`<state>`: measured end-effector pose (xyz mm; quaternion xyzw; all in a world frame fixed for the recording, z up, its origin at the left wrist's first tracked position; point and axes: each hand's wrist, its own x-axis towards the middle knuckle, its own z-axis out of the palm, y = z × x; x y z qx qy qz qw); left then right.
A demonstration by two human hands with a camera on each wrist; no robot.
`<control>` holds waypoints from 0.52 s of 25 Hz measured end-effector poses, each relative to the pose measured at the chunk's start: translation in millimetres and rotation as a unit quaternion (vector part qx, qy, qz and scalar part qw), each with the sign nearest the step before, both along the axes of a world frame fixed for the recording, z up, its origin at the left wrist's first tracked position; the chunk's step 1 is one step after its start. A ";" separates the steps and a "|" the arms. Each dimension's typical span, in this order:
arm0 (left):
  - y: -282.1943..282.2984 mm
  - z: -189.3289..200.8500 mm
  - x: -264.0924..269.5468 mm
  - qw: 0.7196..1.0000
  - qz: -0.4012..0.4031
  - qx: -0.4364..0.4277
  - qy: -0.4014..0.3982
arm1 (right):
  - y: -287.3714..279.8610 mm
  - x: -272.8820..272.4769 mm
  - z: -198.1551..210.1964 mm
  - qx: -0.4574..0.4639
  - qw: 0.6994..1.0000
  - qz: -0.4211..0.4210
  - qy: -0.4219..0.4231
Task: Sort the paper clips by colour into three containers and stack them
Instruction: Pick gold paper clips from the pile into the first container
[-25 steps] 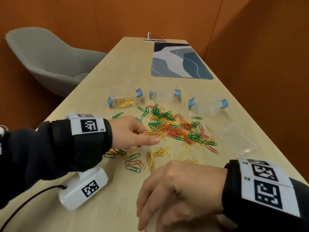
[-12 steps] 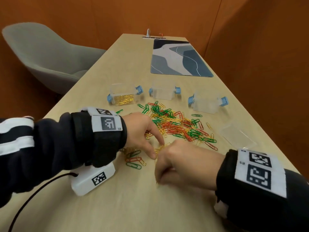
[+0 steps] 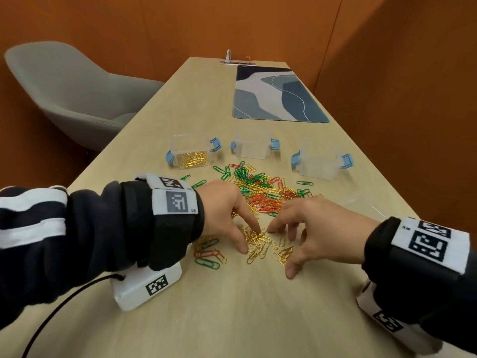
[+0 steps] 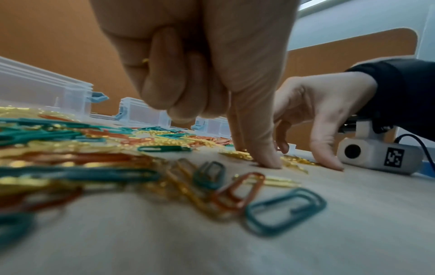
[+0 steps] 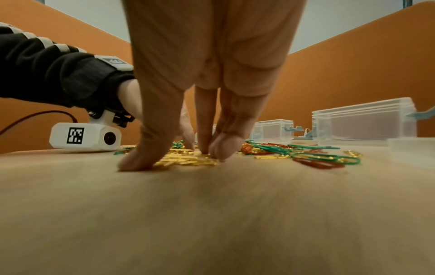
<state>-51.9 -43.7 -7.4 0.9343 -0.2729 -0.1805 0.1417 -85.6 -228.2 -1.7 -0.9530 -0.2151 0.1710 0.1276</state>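
Observation:
A mixed pile of red, green and gold paper clips (image 3: 263,192) lies mid-table. Behind it stand three clear containers with blue latches: the left one (image 3: 189,151) holds gold clips, the middle (image 3: 251,148) and right (image 3: 320,161) look empty. My left hand (image 3: 250,240) sets thumb and index finger on a small heap of gold clips (image 3: 258,244). Its other fingers are curled, with a gold glint between them in the left wrist view (image 4: 144,60). My right hand (image 3: 281,251) spreads its fingertips (image 5: 219,156) on the table around the same gold clips (image 5: 186,160).
A few red, green and gold clips (image 3: 209,257) lie under my left wrist. A clear lid (image 3: 361,202) lies right of the pile. A blue patterned mat (image 3: 276,96) covers the far table end. A grey chair (image 3: 72,94) stands left of the table.
My right hand came forward from the near table edge to the gold clips, curled up, then spread its fingers. My left hand moved right and lowered thumb and index finger onto them.

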 end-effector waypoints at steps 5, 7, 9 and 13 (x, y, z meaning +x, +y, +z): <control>-6.9 0.1 -0.3 0.999 -0.021 0.027 -0.004 | 7.2 6.6 -1.4 0.038 0.999 -0.002 0.007; -8.0 -0.2 -2.6 0.996 -0.053 0.075 -0.013 | 9.7 6.7 -1.2 0.035 0.999 0.009 0.012; -10.1 -1.5 -5.5 0.990 -0.075 0.120 -0.030 | 12.1 6.6 -2.1 0.029 0.999 0.017 0.026; -9.9 -1.6 -6.2 0.990 -0.052 0.132 -0.016 | 13.6 7.6 -2.7 0.033 0.999 0.020 0.038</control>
